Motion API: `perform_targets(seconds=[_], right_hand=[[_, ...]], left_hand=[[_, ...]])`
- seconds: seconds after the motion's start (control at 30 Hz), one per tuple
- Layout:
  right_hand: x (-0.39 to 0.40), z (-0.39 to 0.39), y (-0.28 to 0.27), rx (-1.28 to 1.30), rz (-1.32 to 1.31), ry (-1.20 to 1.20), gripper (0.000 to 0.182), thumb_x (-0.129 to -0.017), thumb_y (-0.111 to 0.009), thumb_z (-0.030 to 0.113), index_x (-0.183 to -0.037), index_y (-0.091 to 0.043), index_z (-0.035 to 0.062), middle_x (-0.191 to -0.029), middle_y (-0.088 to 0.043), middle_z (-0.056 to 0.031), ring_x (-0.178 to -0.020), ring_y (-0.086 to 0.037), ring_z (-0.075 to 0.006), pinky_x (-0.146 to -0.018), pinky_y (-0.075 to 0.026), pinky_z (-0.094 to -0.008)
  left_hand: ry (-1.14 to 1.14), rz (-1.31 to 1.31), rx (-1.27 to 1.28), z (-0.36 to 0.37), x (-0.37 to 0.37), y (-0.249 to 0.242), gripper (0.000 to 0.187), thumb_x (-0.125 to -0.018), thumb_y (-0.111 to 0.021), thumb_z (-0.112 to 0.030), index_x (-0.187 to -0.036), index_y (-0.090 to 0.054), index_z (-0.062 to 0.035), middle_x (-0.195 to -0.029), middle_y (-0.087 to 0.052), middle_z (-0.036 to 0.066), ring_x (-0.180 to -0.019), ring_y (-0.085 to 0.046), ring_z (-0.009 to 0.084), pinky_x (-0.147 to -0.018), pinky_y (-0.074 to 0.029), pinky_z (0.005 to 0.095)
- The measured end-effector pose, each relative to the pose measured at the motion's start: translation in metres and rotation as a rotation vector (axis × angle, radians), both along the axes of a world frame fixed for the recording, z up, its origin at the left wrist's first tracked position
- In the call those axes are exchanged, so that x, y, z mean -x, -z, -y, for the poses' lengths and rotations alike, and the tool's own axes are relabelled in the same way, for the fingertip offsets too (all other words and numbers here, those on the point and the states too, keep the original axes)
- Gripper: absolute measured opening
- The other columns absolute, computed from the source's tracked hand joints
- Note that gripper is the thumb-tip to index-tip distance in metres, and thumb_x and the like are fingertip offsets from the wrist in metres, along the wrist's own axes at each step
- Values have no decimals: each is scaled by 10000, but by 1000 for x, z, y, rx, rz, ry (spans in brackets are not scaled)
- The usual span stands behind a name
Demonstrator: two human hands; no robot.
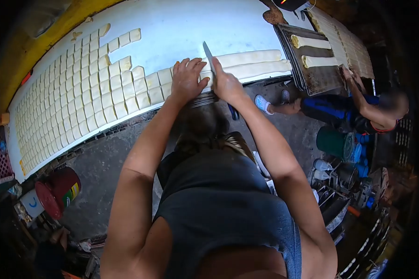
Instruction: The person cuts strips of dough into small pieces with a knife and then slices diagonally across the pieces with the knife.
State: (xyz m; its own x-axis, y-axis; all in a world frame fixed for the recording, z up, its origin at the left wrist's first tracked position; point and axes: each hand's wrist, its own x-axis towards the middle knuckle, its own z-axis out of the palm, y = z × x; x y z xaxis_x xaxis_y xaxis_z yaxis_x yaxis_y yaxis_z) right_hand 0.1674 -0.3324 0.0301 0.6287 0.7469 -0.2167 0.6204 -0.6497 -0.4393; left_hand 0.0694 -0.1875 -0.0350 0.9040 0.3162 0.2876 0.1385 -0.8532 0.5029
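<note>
Two long pale dough rolls [253, 69] lie side by side on the white table, running right from my hands. My right hand [226, 84] is closed round a knife [207, 55], whose blade points away from me beside the rolls' left end. My left hand [187, 81] rests on the dough just left of the blade, fingers spread and palm down. To the left of it, rows of cut dough pieces [91, 88] cover much of the table. The knife's handle is mostly hidden in my right hand.
At the right, a dark tray [319, 76] carries two dough rolls. A co-worker [358, 109] reaches to its far side. A green bucket [331, 142] stands on the floor at right, a red bucket [63, 188] at lower left.
</note>
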Motion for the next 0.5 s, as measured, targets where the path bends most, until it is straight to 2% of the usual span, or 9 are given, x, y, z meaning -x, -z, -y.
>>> perform_targets(seconds=[0.13, 0.2, 0.27, 0.33, 0.43, 0.5], right_hand=[[3, 8, 2, 1, 35, -55, 802, -934, -567, 75, -1656, -220, 17, -988, -718, -348, -930, -695, -543, -852, -544, -613], [35, 53, -7, 21, 17, -116, 873, -913, -575, 45, -1685, -167, 48, -980, -719, -340, -936, -700, -532, -868, -539, -617], [68, 87, -36, 101, -160, -25, 941, -894, -608, 35, -1706, -141, 129, -957, -713, -345, -942, -691, -543, -896, -529, -623], [73, 109, -59, 99, -224, -32, 940, -903, -614, 47, -1706, -139, 161, -939, -715, -331, -946, -685, -548, -893, -527, -618], [57, 96, -86, 89, -114, 95, 934, -913, -619, 60, -1704, -133, 164, -939, -721, -316, -967, -690, -535, -905, -529, -604], [33, 84, -77, 3, -87, 108, 931, -918, -618, 63, -1703, -130, 164, -943, -723, -314, -975, -694, -525, -912, -531, -600]], left_hand=[[-8, 1, 56, 2, 2, -2, 555, -860, -766, -358, -1362, -656, -149, -1472, -602, 72, -1414, -486, 370, -1217, -303, 610], [-54, -35, 41, 3, -1, -3, 549, -852, -766, -349, -1354, -655, -153, -1457, -605, 65, -1412, -490, 357, -1224, -299, 610], [-71, -28, 55, 6, 0, 0, 538, -848, -764, -343, -1339, -657, -150, -1444, -608, 58, -1404, -497, 359, -1225, -301, 613], [-66, 12, 30, 5, -2, 0, 515, -849, -759, -332, -1318, -660, -145, -1427, -612, 58, -1394, -503, 364, -1219, -310, 615], [-57, 59, 10, 6, -2, 3, 496, -850, -762, -315, -1304, -662, -142, -1410, -618, 66, -1385, -509, 374, -1207, -324, 618], [-61, 79, -1, 5, -1, 4, 500, -854, -764, -314, -1313, -661, -144, -1413, -618, 70, -1389, -503, 380, -1203, -323, 624]])
